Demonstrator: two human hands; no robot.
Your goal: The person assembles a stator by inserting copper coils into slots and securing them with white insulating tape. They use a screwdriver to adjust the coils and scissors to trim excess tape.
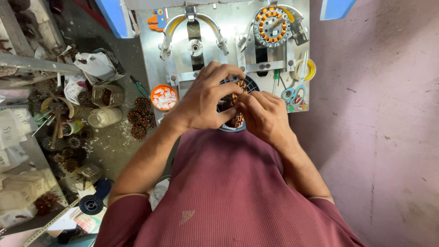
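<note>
Metal bench: both hands apparently grip wound stator.

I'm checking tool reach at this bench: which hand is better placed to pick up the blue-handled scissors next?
Probably the right hand. The scissors lie just beyond it on the bench's right side. The left hand sits further off, its fingers curled over the wound stator that both hands hold.

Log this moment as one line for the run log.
left hand: gripping wound stator | right hand: fingers on its coils | second stator: mounted on metal fixture | scissors: idle at right
</note>
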